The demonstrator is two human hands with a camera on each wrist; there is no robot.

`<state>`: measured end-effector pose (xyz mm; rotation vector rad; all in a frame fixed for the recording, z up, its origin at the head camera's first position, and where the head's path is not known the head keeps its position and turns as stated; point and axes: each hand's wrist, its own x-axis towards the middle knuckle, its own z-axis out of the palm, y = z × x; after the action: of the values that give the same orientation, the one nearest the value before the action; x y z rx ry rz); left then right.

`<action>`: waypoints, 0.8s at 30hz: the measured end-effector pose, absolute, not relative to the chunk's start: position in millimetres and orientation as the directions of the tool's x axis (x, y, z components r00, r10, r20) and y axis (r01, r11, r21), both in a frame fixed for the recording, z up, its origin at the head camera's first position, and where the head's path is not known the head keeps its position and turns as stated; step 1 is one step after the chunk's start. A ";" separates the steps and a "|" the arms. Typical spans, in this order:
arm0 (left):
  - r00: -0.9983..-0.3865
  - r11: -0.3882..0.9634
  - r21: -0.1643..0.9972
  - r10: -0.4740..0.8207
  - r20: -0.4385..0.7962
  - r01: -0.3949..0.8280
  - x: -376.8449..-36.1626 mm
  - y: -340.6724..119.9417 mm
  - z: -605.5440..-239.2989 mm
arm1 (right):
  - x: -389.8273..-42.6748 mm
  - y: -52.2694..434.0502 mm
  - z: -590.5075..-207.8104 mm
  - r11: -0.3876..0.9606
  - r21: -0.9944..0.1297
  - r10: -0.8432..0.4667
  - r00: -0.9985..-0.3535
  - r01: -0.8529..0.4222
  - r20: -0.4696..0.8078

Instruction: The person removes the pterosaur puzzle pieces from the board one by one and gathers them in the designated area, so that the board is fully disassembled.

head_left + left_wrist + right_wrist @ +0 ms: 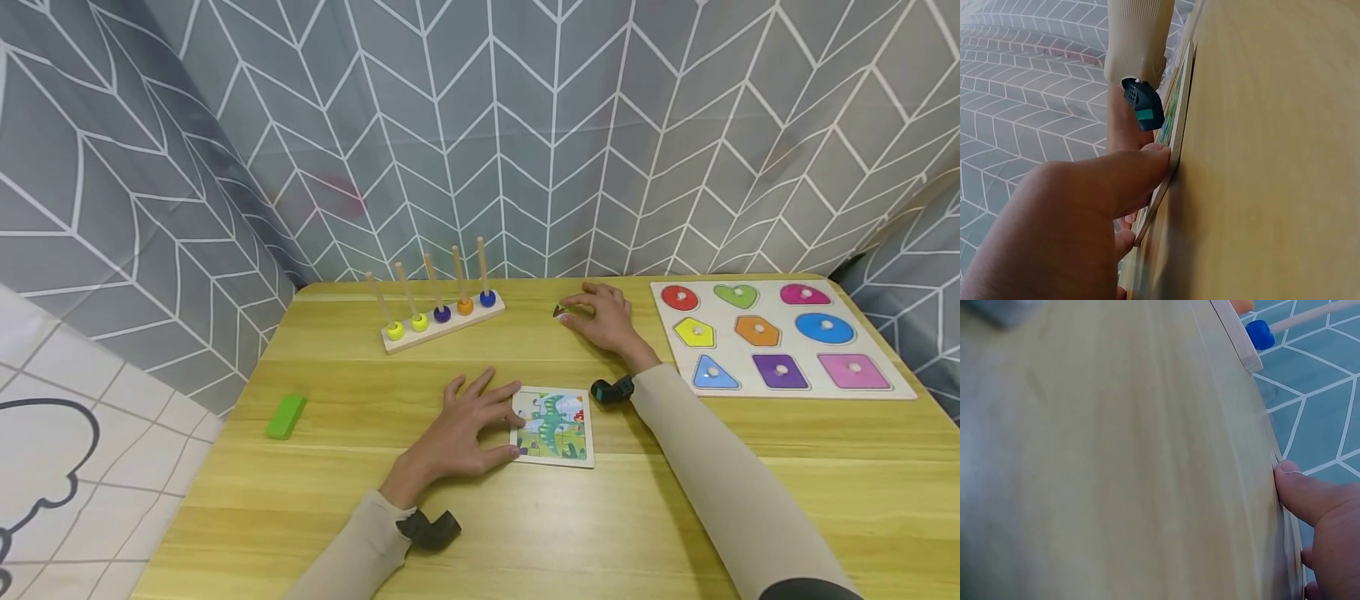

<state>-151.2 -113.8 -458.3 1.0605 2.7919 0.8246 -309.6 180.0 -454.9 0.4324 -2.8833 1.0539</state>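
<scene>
A square dinosaur jigsaw puzzle in a pale wooden frame lies on the table before the person. The left hand rests at its left side, fingers spread, with the thumb and fingertips touching the frame and picture. Farther back, the right hand pinches a small, thin, dark-edged piece between thumb and fingers, close to the tabletop. In the right wrist view the thumb presses on a thin edge; most of the piece is hidden by the hand.
A wooden peg stand with coloured beads stands at the back left. On the right lies a shape board with several knobbed shapes. A green block lies far left. A patterned curtain hangs behind the table.
</scene>
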 end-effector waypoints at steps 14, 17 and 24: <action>-0.760 0.622 0.489 0.633 0.145 0.611 -151.2 -114.1 -460.2 | -310.3 185.2 -458.3 0.648 -0.714 -0.206 -0.963 -0.265 0.171; -0.762 0.621 0.493 0.632 0.144 0.609 -150.8 -114.1 -460.2 | -310.3 185.9 -459.4 0.642 -0.718 -0.208 -0.962 -0.270 0.176; -0.765 0.624 0.485 0.624 0.163 0.612 -151.9 -114.0 -460.5 | -304.5 186.1 -459.2 0.624 -0.721 -0.224 -0.953 -0.302 0.205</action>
<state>-151.9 -114.0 -460.5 1.0701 2.8120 0.8270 -304.5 186.1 -459.2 0.4453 -2.7438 1.2456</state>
